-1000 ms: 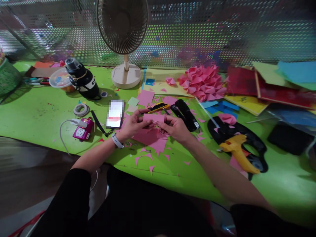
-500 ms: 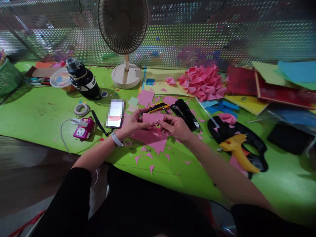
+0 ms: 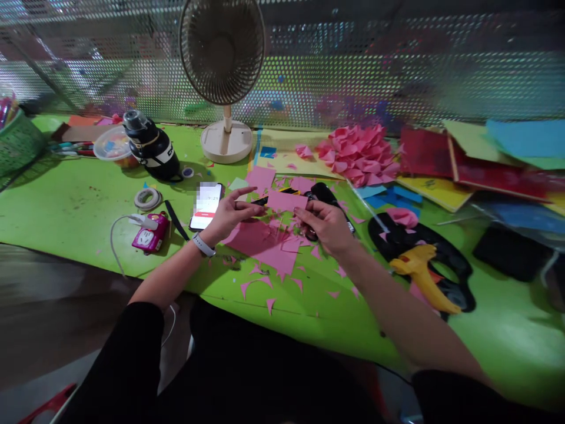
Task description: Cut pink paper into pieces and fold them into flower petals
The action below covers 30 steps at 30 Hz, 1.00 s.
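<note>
In the head view a small pink piece of paper [image 3: 288, 201] is raised above the table. My right hand [image 3: 324, 227] pinches its right end between thumb and fingers. Dark loops resembling scissor handles show at this hand, partly hidden by the fingers. My left hand [image 3: 233, 213], with a white band on its wrist, is just left of the paper; its fingers are apart and hold nothing. Below both hands lies a larger pink sheet [image 3: 265, 250] among cut pink scraps [image 3: 270, 305]. Behind the raised paper, a yellow and black cutter [image 3: 290, 191] is partly covered.
A phone [image 3: 206, 205], tape roll [image 3: 147, 199], purple power adapter [image 3: 150, 237] and black bottle [image 3: 154, 150] are at left. A fan [image 3: 226, 141] stands at the back. Folded pink petals [image 3: 359, 154] are piled behind; a yellow glue gun [image 3: 424, 277] rests at right.
My left hand has let go of the pink paper and opened its fingers, moving slightly left. My right hand has moved a little right and still holds the paper, now raised higher.
</note>
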{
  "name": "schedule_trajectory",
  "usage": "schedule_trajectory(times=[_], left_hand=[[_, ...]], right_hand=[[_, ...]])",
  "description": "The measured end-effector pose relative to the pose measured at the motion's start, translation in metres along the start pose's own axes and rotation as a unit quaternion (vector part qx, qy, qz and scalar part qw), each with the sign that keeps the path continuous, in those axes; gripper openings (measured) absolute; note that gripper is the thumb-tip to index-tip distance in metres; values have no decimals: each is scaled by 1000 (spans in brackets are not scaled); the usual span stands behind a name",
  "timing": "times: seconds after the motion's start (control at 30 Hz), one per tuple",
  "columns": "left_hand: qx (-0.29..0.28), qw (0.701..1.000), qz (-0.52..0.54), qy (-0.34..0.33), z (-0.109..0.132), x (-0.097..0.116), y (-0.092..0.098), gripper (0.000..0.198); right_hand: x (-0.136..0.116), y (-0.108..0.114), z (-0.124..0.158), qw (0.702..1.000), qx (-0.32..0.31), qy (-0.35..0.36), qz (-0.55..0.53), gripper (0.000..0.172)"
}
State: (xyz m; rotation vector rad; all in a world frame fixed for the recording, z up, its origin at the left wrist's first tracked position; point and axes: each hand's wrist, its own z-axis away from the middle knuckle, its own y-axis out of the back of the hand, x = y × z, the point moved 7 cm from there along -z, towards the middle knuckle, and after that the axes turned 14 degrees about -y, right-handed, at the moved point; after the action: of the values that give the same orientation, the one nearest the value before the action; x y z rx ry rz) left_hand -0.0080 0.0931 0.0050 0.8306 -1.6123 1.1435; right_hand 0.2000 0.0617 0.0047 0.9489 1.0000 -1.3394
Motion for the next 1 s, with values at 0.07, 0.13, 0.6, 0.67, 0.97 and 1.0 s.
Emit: schedule_trajectory(times=[0.07, 0.13, 0.6, 0.67, 0.97, 1.0], left_hand=[[19, 1000, 21, -8, 0, -2, 0, 70], [25, 998, 52, 3, 4, -8, -7, 60], [33, 993, 98, 59, 10, -27, -18, 38], [30, 993, 94, 70, 10, -27, -16, 38], [-16, 986, 87, 143, 13, -35, -21, 36], [-16, 987, 85, 137, 13, -36, -21, 38]], right_hand=[[1, 1, 1, 999, 20, 0, -30, 44], [5, -5, 4, 999, 24, -6, -46, 43], [18, -47, 23, 992, -100, -52, 51, 35], [8, -42, 24, 988, -98, 9, 116, 26], [-27, -32, 37, 893, -34, 338, 296, 21], [-26, -34, 38, 887, -42, 349, 300, 19]])
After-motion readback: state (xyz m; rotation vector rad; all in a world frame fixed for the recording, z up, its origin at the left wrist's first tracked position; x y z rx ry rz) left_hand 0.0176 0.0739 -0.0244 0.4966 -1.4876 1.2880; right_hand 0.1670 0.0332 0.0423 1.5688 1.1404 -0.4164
